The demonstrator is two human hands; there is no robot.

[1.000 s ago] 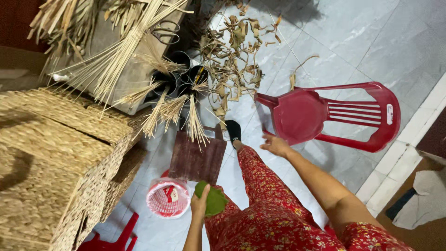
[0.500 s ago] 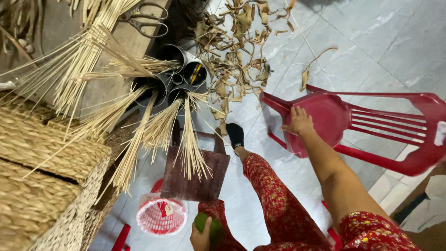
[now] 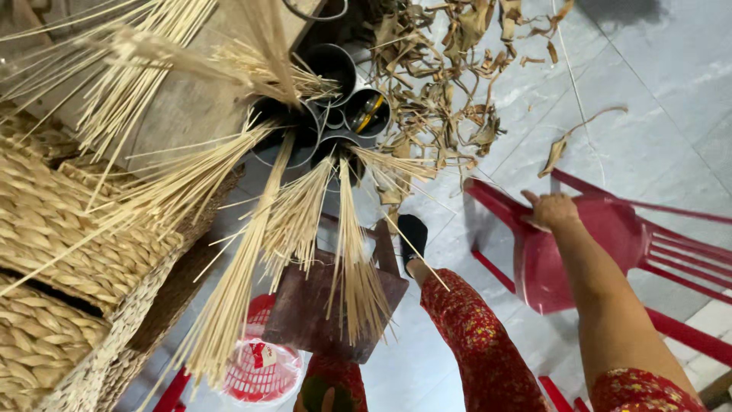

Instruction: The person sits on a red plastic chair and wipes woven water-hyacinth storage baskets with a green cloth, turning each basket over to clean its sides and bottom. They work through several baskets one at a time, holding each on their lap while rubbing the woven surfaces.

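Note:
My right hand (image 3: 553, 210) rests on the front edge of a red plastic chair (image 3: 602, 252), fingers curled over the seat rim. Only a sliver of my left hand (image 3: 329, 398) shows at the bottom edge, against a green object (image 3: 313, 391) that it holds. My leg in red patterned trousers (image 3: 473, 343) stretches forward, its black-shod foot (image 3: 412, 233) next to a dark wooden stool (image 3: 305, 313). Bundles of pale thin sticks (image 3: 297, 214) fan out over the stool from dark round tubes (image 3: 335, 114).
Large woven straw baskets (image 3: 53, 252) fill the left side. Dried brown leaves (image 3: 450, 99) lie scattered on the grey tiled floor (image 3: 648, 99). A red and white plastic basket (image 3: 263, 370) sits under the sticks near the bottom.
The view has dropped closer to the sticks and stool. My right hand has stayed on the chair's edge. My left hand with the green object has slid almost out of the bottom of the view.

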